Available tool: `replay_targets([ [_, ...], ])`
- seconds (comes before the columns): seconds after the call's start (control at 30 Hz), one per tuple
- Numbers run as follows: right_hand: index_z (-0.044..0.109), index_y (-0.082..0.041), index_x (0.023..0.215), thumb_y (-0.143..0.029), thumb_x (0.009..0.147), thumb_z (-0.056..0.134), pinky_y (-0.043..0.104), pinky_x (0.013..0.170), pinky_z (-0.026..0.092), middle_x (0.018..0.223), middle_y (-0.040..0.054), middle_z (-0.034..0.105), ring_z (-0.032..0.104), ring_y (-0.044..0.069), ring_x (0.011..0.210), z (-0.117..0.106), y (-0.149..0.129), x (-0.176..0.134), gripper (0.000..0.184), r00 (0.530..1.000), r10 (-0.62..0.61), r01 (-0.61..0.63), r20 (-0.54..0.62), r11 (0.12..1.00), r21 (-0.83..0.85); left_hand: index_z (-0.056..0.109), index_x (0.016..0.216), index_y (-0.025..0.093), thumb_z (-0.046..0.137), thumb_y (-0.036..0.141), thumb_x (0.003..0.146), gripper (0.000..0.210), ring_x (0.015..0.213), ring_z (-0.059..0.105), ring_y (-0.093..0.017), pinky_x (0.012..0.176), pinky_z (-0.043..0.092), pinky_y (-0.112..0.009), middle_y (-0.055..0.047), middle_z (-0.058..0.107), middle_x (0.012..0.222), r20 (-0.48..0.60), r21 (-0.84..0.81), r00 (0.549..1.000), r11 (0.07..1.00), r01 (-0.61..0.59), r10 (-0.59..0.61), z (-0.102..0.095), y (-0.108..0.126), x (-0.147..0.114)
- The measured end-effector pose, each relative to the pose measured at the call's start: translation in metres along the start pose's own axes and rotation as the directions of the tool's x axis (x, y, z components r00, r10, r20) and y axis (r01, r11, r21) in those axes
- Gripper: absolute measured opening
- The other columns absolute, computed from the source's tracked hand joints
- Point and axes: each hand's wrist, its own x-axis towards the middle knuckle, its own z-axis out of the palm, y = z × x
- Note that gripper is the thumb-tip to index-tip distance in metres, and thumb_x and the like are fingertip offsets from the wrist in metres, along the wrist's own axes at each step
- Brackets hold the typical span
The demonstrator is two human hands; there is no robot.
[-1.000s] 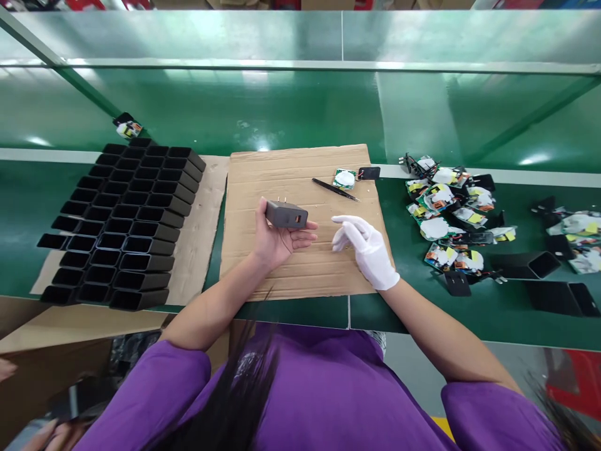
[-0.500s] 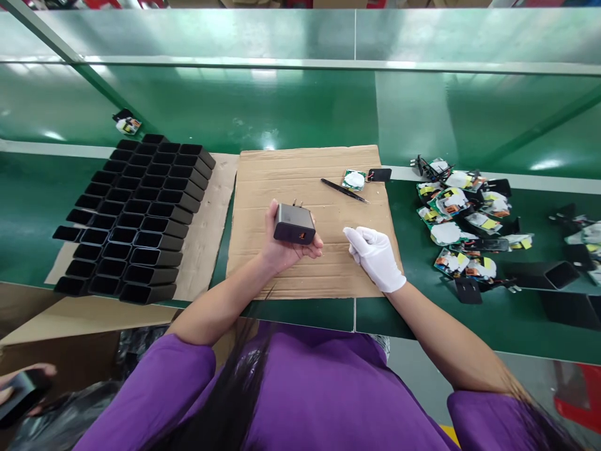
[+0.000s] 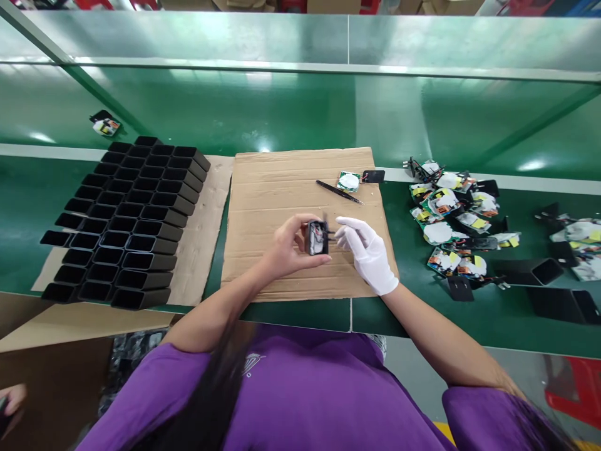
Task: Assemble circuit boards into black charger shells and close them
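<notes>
My bare left hand (image 3: 286,245) grips a small dark grey charger (image 3: 316,237) above the cardboard sheet (image 3: 300,188). The charger is turned on end, its plug side facing right. My right hand (image 3: 367,252), in a white glove, has its fingertips at the charger's prongs; whether it grips them I cannot tell. Black tweezers (image 3: 339,191) lie on the cardboard beyond both hands, next to a small circuit board with a white pad (image 3: 349,181).
A block of several empty black charger housings (image 3: 126,216) lies on cardboard at the left. A heap of circuit boards and black end caps (image 3: 451,216) covers the green bench at the right, with loose housings (image 3: 539,270) nearby. Someone else's hand (image 3: 12,401) shows at bottom left.
My left hand has turned the charger from lying flat to standing on end. My gloved right hand has moved left and now reaches the charger's prongs.
</notes>
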Motion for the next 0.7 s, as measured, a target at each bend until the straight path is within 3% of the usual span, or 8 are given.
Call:
replay_targets([
  [0.07, 0.067, -0.024, 0.11, -0.042, 0.087, 0.061, 0.033, 0.075, 0.055, 0.096, 0.0043, 0.071, 0.066, 0.017, 0.078, 0.0, 0.0, -0.002, 0.03, 0.992, -0.128, 0.13, 0.022, 0.988, -0.085, 0.06, 0.11, 0.022, 0.084, 0.052, 0.062, 0.062, 0.101, 0.064, -0.025, 0.08, 0.054, -0.035, -0.01, 0.069, 0.111, 0.021, 0.286, 0.994, 0.953, -0.105, 0.103, 0.002, 0.0, -0.002],
  [0.2, 0.068, -0.026, 0.114, -0.036, 0.086, 0.063, 0.036, 0.078, 0.057, 0.095, 0.0044, 0.07, 0.066, 0.02, 0.081, 0.001, -0.001, -0.008, 0.03, 0.965, -0.247, 0.261, 0.091, 0.945, -0.199, 0.059, 0.109, 0.022, 0.082, 0.053, 0.065, 0.058, 0.099, 0.063, -0.025, 0.086, 0.053, -0.038, -0.009, 0.068, 0.108, 0.055, 0.488, 0.977, 0.848, -0.208, 0.208, 0.004, -0.002, -0.003],
  [0.33, 0.067, -0.027, 0.123, -0.03, 0.092, 0.054, 0.037, 0.08, 0.058, 0.098, 0.0052, 0.069, 0.066, 0.019, 0.082, 0.001, -0.004, -0.011, 0.033, 0.934, -0.322, 0.352, 0.153, 0.903, -0.246, 0.059, 0.11, 0.022, 0.082, 0.056, 0.066, 0.061, 0.1, 0.063, -0.025, 0.09, 0.051, -0.039, -0.009, 0.067, 0.107, 0.041, 0.546, 0.965, 0.803, -0.239, 0.259, 0.004, -0.005, -0.003],
  [0.57, 0.072, -0.027, 0.103, -0.021, 0.093, 0.059, 0.032, 0.077, 0.059, 0.092, 0.0037, 0.072, 0.07, 0.018, 0.083, 0.006, -0.006, -0.012, 0.017, 0.925, -0.379, 0.372, 0.038, 0.877, -0.303, 0.062, 0.113, 0.021, 0.081, 0.054, 0.068, 0.058, 0.102, 0.064, -0.025, 0.092, 0.051, -0.038, -0.009, 0.068, 0.108, 0.078, 0.567, 0.953, 0.773, -0.285, 0.293, 0.005, -0.008, -0.004],
  [0.7, 0.069, -0.029, 0.106, -0.021, 0.094, 0.058, 0.032, 0.077, 0.06, 0.096, 0.0036, 0.075, 0.072, 0.018, 0.086, 0.002, -0.006, -0.013, 0.018, 0.881, -0.461, 0.46, 0.103, 0.788, -0.41, 0.064, 0.109, 0.021, 0.079, 0.057, 0.068, 0.057, 0.096, 0.066, -0.025, 0.086, 0.052, -0.036, -0.008, 0.07, 0.103, 0.119, 0.556, 0.955, 0.779, -0.29, 0.271, 0.004, -0.007, -0.004],
])
